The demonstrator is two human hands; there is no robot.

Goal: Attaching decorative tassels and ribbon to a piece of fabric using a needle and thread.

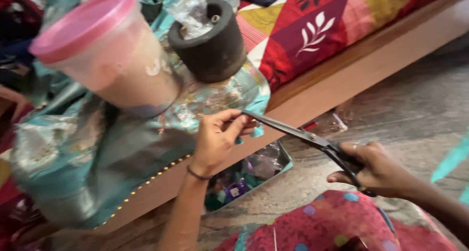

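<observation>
My right hand (378, 170) grips the handles of a pair of dark metal scissors (303, 134), whose blades point left toward the cloth. My left hand (217, 136) pinches the edge of a teal patterned fabric (122, 148) right at the blade tips. The fabric drapes over the wooden bed edge (342, 77) and has a gold beaded border (146, 185). A plastic jar with a pink lid (105, 51) and a round black weight (210, 41) rest on the fabric.
A red and yellow patchwork bedcover (332, 21) lies on the bed. An open box of small colourful items (249, 175) sits on the stone floor under the bed edge. My knee in red dotted cloth (337, 221) is at the bottom.
</observation>
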